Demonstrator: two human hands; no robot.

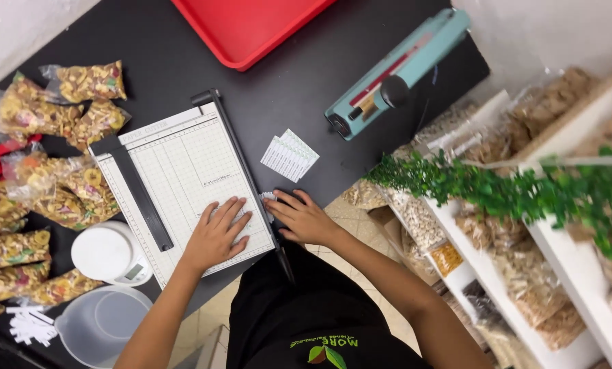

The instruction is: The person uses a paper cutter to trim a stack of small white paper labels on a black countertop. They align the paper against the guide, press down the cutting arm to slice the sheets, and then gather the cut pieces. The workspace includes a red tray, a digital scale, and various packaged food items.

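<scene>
The white gridded paper cutter board with a black hinged blade arm (183, 184) lies in the middle of the black bench (299, 75), and everything else is placed around it. The left hand (216, 236) rests flat on the near corner of the cutter board, with its fingers spread and pressing down. The right hand (299, 217) is just beside the blade edge of the cutter, on the bench side, with fingers curled over some small white paper slips (269, 197); it seems to pinch them, but the view is not clear enough to be sure. A small stack of white printed labels (289, 155) lies a little beyond the right hand, near the cutter's blade arm.

On the other side of the cutter are many clear plastic bags of mixed dried fruit chips (60, 116), a round white kitchen scale (110, 253) touching the cutter's edge, and a clear plastic measuring jug (104, 322). Beyond the cutter are a red plastic tray (248, 27) and a teal bag-sealing machine (398, 68).
</scene>
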